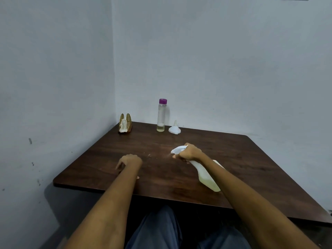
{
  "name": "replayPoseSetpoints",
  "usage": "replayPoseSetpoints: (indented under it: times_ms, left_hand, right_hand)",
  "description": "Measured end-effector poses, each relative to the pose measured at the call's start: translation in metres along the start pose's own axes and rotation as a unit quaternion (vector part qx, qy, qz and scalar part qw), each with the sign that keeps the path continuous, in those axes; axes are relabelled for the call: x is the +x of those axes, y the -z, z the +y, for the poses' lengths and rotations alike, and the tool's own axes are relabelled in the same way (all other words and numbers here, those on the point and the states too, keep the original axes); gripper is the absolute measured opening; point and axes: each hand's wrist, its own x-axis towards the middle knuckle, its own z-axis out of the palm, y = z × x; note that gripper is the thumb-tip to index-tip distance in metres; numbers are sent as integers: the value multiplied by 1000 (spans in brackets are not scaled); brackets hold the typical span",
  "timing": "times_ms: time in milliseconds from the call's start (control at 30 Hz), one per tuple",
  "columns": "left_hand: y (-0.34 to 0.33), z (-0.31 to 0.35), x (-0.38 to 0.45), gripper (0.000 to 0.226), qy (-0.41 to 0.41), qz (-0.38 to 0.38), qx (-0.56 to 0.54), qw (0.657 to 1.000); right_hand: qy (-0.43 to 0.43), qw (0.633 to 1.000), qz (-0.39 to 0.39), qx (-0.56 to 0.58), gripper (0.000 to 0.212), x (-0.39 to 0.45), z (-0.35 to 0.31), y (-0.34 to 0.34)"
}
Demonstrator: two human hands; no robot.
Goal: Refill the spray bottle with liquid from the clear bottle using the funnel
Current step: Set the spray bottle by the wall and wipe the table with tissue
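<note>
My right hand (188, 152) grips the neck and trigger head of a white spray bottle (206, 178), which is tilted with its nozzle pointing left and its base toward me. My left hand (130, 161) rests palm down on the dark wooden table (161, 177), fingers spread, holding nothing. At the far edge stands a tall clear bottle (161, 115) with a purple cap and a little yellowish liquid at the bottom. Just right of it a small white funnel (174, 128) sits upside down, spout up.
A golden napkin holder (125, 124) with white tissue stands at the table's far left corner. Pale walls close in at the left and behind. My legs in dark trousers are under the near edge.
</note>
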Motion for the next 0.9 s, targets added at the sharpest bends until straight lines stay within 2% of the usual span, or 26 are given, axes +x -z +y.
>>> replayPoseSetpoints:
  times_ms: [167, 300, 367, 400, 467, 567, 667, 767, 833, 900]
  left_hand:
    - [2, 1, -7, 49, 1, 4, 13, 1000]
    - [7, 8, -17, 40, -2, -14, 39, 999]
    - [9, 14, -21, 38, -5, -15, 47, 999]
    - [9, 17, -23, 39, -8, -14, 53, 998]
    - [11, 21, -28, 40, -15, -8, 59, 998]
    - [13, 29, -33, 43, -19, -4, 49, 999]
    - [17, 35, -41, 44, -22, -2, 49, 999]
    - [21, 36, -48, 48, -16, -16, 49, 999]
    - [22, 35, -50, 50, -17, -13, 48, 999]
    - [21, 35, -51, 51, -24, -5, 50, 998]
  right_hand:
    - [19, 997, -25, 72, 39, -5, 13, 31]
    - [-14, 988, -15, 153, 49, -25, 42, 62]
    - [-25, 991, -31, 130, 43, -35, 56, 71]
    - [-32, 994, -27, 99, 32, -38, 64, 74]
    - [-49, 996, 3, 81, 15, -39, 80, 74]
    - [-49, 991, 96, 83, 28, -36, 101, 73]
    - [-60, 984, 131, 102, 38, -39, 102, 78]
    - [-61, 990, 72, 106, 26, -42, 93, 83]
    - [-58, 993, 32, 94, 28, -46, 87, 80]
    - [-55, 994, 42, 88, 29, -44, 89, 74]
